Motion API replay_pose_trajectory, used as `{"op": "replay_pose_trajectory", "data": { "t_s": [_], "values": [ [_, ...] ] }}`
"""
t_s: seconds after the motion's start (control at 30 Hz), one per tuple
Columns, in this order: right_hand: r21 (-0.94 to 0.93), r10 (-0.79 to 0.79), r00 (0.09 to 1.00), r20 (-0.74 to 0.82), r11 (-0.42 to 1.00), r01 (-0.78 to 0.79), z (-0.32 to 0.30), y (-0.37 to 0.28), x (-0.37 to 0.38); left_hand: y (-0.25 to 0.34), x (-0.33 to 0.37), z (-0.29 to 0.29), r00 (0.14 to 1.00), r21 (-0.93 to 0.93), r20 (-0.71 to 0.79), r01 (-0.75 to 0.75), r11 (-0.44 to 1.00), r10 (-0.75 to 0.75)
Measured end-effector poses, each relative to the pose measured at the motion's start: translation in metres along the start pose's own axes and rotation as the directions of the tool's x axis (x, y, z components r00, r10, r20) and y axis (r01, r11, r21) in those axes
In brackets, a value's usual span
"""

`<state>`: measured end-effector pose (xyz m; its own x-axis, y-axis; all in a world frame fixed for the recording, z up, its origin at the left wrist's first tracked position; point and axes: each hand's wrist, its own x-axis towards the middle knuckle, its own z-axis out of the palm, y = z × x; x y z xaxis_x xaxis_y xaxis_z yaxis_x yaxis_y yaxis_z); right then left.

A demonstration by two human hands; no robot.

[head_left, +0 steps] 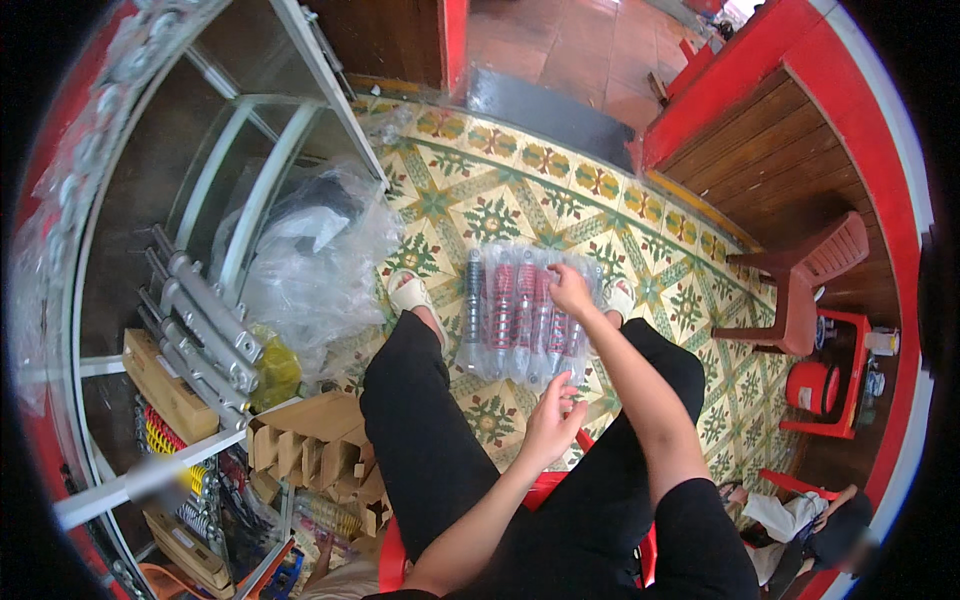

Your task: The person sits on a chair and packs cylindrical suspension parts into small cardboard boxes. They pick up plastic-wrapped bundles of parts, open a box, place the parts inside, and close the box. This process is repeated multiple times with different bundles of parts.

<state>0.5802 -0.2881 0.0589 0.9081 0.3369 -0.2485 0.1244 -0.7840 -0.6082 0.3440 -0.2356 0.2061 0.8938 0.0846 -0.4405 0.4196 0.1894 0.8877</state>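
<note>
Several shock absorbers (502,310) with red or black coil springs lie side by side on the tiled floor between my feet, each in clear plastic. My right hand (570,290) is at the far end of the row, on the right side, its fingers closed on the plastic of one bagged shock absorber (550,330). My left hand (553,420) hovers by the near end of the row with its fingers apart, holding nothing. Its fingertips are close to the plastic; whether they touch it I cannot tell.
To the left, a glass cabinet (270,130) stands by crumpled plastic sheeting (320,270), grey metal fork tubes (205,310) and cardboard boxes (310,435). A brown plastic chair (800,280) and a red stool (850,375) are at the right. Another person (800,525) is at lower right.
</note>
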Motion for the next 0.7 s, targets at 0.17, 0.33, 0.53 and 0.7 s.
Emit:
{"op": "replay_pose_trajectory", "data": {
  "t_s": [0.17, 0.33, 0.53, 0.7],
  "values": [
    [0.051, -0.373, 0.913, -0.165, 0.921, 0.385, -0.111, -0.101, -0.056, -0.007, -0.001, 0.002, 0.997, 0.043, -0.032, -0.071, 0.997, 0.073],
    [0.276, -0.087, 0.989, -0.123, 0.954, 0.118, -0.084, -0.024, -0.121, 0.004, -0.014, -0.002, 0.971, 0.095, -0.096, -0.210, 0.973, 0.219],
    [0.424, -0.206, 0.976, 0.069, 0.892, 0.158, -0.066, -0.048, -0.122, 0.075, -0.058, -0.047, 0.893, 0.196, -0.171, -0.384, 0.902, 0.417],
    [0.233, -0.264, 0.962, 0.062, 0.941, 0.244, -0.060, -0.053, -0.122, 0.116, -0.129, -0.168, 0.902, 0.339, -0.200, -0.302, 0.891, 0.382]
  ]
}}
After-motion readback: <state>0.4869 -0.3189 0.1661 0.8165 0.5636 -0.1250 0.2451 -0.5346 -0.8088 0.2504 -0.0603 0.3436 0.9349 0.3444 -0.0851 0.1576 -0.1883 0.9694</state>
